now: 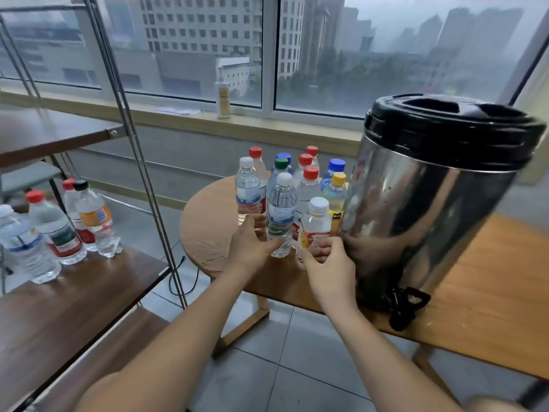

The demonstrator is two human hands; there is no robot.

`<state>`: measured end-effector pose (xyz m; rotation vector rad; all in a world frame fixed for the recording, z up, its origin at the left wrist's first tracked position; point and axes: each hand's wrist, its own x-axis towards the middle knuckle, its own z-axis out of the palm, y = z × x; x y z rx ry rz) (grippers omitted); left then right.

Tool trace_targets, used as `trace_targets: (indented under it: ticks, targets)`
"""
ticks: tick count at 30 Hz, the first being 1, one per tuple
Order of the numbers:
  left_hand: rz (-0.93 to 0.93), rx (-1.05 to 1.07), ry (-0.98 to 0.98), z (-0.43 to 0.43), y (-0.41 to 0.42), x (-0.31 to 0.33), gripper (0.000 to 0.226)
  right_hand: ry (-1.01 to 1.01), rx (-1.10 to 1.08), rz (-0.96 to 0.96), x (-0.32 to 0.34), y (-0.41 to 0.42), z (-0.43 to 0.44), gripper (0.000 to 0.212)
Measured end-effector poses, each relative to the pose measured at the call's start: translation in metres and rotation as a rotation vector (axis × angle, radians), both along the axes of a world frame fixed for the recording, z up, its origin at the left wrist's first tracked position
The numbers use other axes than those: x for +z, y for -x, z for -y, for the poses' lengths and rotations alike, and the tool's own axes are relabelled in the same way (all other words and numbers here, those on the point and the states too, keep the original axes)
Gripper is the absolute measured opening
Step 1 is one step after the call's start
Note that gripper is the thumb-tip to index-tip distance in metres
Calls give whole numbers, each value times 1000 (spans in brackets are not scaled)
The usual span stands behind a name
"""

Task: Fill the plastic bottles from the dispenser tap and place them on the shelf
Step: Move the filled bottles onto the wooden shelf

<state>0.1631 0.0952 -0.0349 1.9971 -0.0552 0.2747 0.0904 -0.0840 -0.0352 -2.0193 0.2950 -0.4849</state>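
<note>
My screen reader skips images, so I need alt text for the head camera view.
A person's left hand holds a clear bottle and the right hand a short bottle, among capped bottles on a wooden table. A steel dispenser stands at right, a shelf with more bottles at left.

Grey daylight is pouring in through the far window (190, 55), flat and cool, and haze outside is washing the towers (463, 31) into pale shapes. Nothing is casting a hard shadow; only soft dimness is gathering under the counter (490, 278) and beneath the shelf (74, 307). The steel dispenser (416, 218) is catching smeared reflections and a pale streak of glare. The wide lens is bending the edges: the shelf posts (138, 162) are leaning on the left, and the dispenser is tilting outward on the right. The upper shelf board (44, 138) is blurring, the near forearms (178, 337) are looking soft, and the bottles (282, 203) in the middle are showing fairly sharp.
</note>
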Motion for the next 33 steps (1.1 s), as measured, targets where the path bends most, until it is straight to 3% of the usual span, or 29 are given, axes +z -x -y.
trace_targets:
  ticks: [12, 23, 26, 33]
  targets:
    - [14, 42, -58, 22, -16, -7, 60, 106, -27, -6, -13, -14, 31, 66]
    - [47, 30, -116, 11, -4, -3, 52, 97, 55, 57, -15, -31, 7, 67]
    - [46, 42, -148, -3, 3, -6, 50, 115, 79, 62, -9, -25, -5, 59]
    - [45, 113, -107, -51, 27, -8, 57, 121, 174, 57, -12, -26, -47, 56]
